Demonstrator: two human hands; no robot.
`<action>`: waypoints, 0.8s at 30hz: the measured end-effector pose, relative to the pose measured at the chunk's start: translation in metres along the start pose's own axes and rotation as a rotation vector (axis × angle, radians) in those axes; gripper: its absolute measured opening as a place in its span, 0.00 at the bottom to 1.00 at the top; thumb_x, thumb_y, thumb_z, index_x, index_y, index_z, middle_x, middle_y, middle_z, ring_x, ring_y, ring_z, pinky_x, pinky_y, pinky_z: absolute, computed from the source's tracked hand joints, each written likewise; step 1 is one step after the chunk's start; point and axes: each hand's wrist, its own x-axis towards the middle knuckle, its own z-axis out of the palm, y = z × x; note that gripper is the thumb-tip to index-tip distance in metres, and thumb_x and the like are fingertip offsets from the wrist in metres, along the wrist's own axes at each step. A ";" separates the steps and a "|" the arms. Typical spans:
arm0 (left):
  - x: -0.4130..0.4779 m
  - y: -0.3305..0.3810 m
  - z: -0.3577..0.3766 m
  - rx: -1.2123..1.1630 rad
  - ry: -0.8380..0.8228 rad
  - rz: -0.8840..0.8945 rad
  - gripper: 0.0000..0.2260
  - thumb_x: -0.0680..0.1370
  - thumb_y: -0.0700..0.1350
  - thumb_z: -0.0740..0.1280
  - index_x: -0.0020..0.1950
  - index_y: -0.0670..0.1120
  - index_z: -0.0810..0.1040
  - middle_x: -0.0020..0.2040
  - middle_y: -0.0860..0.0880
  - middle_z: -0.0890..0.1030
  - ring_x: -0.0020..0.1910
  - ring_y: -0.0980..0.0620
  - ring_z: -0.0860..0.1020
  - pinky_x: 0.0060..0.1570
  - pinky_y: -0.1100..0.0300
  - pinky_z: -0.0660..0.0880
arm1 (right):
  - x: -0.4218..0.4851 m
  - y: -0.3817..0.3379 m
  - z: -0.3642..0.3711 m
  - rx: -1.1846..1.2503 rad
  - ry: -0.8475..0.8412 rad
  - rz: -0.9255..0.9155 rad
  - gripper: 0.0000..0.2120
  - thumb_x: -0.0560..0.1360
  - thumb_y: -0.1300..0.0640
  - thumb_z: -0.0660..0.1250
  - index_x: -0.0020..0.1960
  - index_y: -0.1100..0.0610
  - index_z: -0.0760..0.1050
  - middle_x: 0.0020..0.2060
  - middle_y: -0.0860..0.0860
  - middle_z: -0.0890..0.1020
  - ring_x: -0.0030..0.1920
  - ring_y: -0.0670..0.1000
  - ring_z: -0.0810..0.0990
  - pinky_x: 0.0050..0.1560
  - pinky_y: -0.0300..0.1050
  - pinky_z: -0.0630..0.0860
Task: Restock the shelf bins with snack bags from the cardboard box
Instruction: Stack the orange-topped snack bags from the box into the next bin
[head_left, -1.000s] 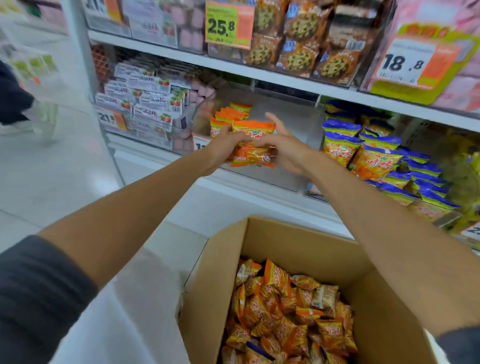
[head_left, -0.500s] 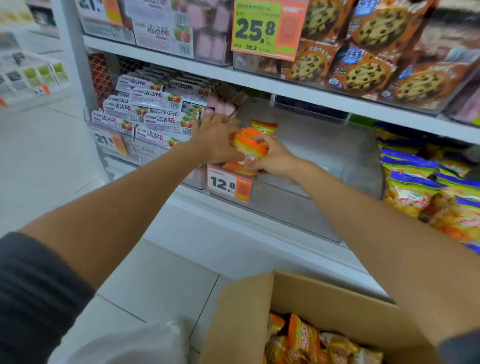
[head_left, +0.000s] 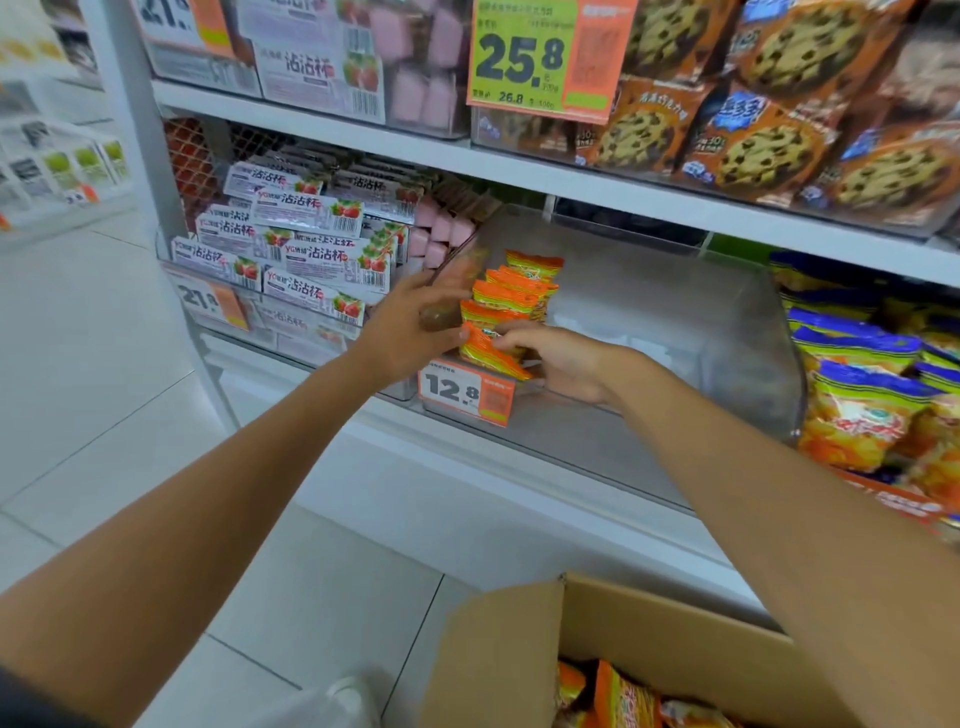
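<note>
Orange snack bag (head_left: 488, 349), frontmost of the row in the clear shelf bin (head_left: 737, 338), pinched by right hand (head_left: 566, 364); left hand (head_left: 405, 332) flat, fingers extended, touching it.

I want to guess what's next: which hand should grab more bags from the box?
Probably the right hand, once it releases the front orange snack bag: its arm passes over the cardboard box. The left hand sits farther away, beside the row of bags.

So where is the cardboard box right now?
Bottom right of the head view: the cardboard box sits open below the clear shelf bin, under the person's right forearm, with orange snack bags showing inside.
</note>
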 end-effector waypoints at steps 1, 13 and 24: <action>-0.003 0.000 0.000 0.020 0.000 0.008 0.19 0.72 0.48 0.76 0.61 0.54 0.80 0.69 0.45 0.71 0.71 0.48 0.67 0.71 0.46 0.65 | 0.004 0.003 0.003 -0.020 0.029 -0.009 0.26 0.73 0.56 0.72 0.68 0.60 0.69 0.55 0.54 0.79 0.57 0.53 0.78 0.57 0.48 0.75; -0.005 0.011 0.001 0.027 0.005 0.064 0.06 0.73 0.33 0.72 0.49 0.38 0.85 0.59 0.46 0.78 0.56 0.52 0.76 0.53 0.76 0.69 | 0.002 0.006 0.004 -0.117 0.125 -0.074 0.24 0.70 0.68 0.73 0.63 0.57 0.70 0.61 0.59 0.77 0.57 0.55 0.79 0.59 0.49 0.78; -0.025 0.037 0.010 0.190 0.251 -0.079 0.07 0.72 0.44 0.75 0.49 0.49 0.83 0.65 0.47 0.72 0.64 0.49 0.68 0.64 0.57 0.66 | -0.046 0.002 0.001 -0.418 0.467 -0.396 0.12 0.72 0.63 0.73 0.55 0.56 0.78 0.48 0.49 0.79 0.44 0.43 0.76 0.45 0.37 0.73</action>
